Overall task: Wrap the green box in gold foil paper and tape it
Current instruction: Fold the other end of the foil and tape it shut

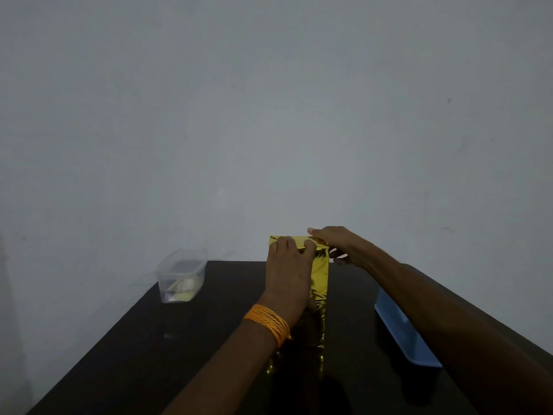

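Note:
A tall box wrapped in gold foil (319,283) stands upright in the middle of the dark table (167,348). No green shows; the foil covers it. My left hand (288,274) lies against the front face, its fingers bent over the top edge and holding down the folded foil there. An orange corded band (267,322) is on that wrist. My right hand (338,242) grips the top right corner, with the thumb along the far top edge and the fingers on the right side. Small pale glints show at those fingers; I cannot tell whether they are tape.
A clear plastic container (182,275) with something pale inside sits at the table's far left corner. A long blue tray (401,330) lies along the right side, partly under my right forearm. A plain grey wall stands right behind the table.

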The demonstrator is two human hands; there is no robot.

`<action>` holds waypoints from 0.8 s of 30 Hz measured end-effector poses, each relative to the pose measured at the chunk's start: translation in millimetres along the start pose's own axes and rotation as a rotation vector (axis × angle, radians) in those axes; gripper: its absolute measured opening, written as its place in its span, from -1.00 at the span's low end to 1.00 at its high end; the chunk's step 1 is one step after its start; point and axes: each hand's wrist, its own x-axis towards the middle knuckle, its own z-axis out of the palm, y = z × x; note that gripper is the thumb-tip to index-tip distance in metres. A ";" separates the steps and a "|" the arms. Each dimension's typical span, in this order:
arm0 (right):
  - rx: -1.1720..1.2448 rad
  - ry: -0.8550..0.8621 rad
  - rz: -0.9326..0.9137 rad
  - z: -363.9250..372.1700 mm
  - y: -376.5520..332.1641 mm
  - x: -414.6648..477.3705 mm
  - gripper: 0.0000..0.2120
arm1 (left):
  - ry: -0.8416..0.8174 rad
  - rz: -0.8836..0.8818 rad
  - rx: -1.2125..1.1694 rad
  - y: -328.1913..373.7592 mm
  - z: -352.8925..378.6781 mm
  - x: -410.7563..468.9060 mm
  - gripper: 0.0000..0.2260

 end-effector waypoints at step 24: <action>0.221 -0.102 -0.022 23.1 7.0 11.3 -0.18 | -0.082 -0.486 -1.403 -59.4 -4.3 62.2 -0.43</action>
